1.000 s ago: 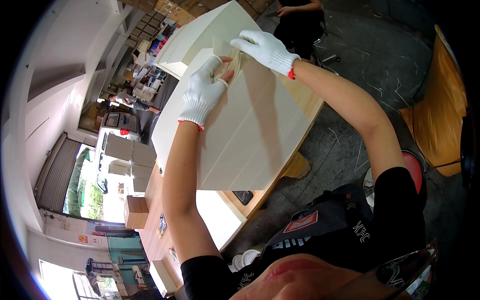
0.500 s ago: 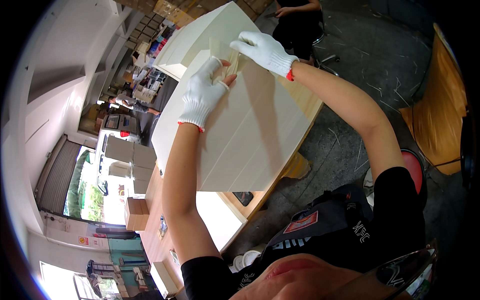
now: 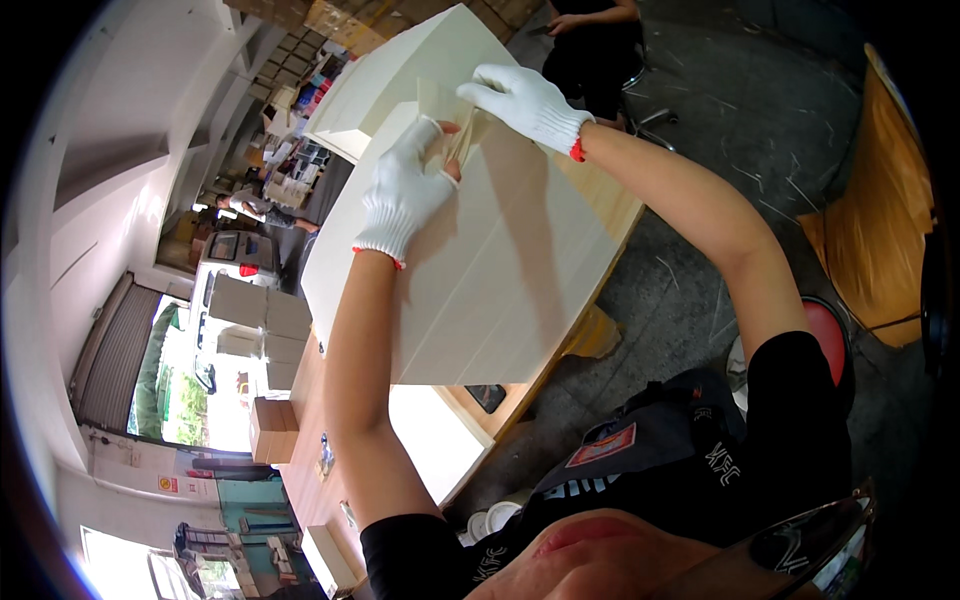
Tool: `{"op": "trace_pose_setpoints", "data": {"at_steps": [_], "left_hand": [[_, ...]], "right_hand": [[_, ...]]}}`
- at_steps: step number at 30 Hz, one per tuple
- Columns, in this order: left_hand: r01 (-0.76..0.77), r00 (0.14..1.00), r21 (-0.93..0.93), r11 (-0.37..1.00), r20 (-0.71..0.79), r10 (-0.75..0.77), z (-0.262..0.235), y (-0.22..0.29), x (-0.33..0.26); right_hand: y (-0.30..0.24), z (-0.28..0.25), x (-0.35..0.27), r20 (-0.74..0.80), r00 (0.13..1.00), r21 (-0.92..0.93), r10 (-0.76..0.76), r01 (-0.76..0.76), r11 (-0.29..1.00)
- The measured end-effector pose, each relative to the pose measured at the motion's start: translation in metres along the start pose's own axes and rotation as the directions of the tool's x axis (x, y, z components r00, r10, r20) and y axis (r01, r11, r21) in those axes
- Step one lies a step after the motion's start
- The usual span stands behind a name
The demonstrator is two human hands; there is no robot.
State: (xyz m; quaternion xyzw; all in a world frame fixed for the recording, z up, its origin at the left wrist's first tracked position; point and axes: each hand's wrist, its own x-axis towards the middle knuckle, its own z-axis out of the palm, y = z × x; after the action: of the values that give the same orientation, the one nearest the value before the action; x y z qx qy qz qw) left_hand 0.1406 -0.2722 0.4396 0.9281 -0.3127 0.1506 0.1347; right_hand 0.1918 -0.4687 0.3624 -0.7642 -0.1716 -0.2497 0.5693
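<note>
My left hand, in a white knitted glove with bare thumb and fingertip showing, is closed on a small bundle of thin cream strips above the board. From the other side my right hand, also gloved, reaches to the top of the same strips; its fingers are bent against them and partly hidden. A flat cream piece stands up between the hands. Beneath them lies a broad, off-white board surface marked by long straight seams, with the shadow of my arm across it.
A tall cream stack rises behind the hands. The wooden table carries a dark phone and small brown boxes. A person sits beyond the table. Pale scraps lie on the dark floor; a red-topped stool stands at right.
My left fingers have closed in slightly around the strips, and both hands have shifted a little to the left. The board below has stayed in place.
</note>
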Motion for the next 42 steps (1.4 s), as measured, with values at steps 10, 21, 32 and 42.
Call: {"op": "trace_pose_setpoints", "data": {"at_steps": [10, 21, 32, 42], "left_hand": [[-0.042, 0.971, 0.102, 0.994, -0.23, 0.065, 0.004, -0.004, -0.011], [0.227, 0.968, 0.455, 0.861, -0.006, -0.251, -0.009, 0.029, -0.022], [0.357, 0.905, 0.57, 0.74, -0.015, -0.425, -0.027, 0.015, -0.022], [0.208, 0.656, -0.297, 0.932, -0.665, -0.358, -0.171, -0.094, -0.082]], "right_hand": [[-0.037, -0.007, -0.041, 0.252, 0.722, -0.499, -0.644, 0.667, 0.553], [-0.012, 0.028, -0.059, 0.216, 0.755, -0.391, -0.619, 0.648, 0.654], [-0.012, 0.033, -0.057, 0.229, 0.746, -0.402, -0.625, 0.658, 0.637], [-0.023, 0.033, -0.062, 0.263, 0.753, -0.45, -0.603, 0.649, 0.614]]}}
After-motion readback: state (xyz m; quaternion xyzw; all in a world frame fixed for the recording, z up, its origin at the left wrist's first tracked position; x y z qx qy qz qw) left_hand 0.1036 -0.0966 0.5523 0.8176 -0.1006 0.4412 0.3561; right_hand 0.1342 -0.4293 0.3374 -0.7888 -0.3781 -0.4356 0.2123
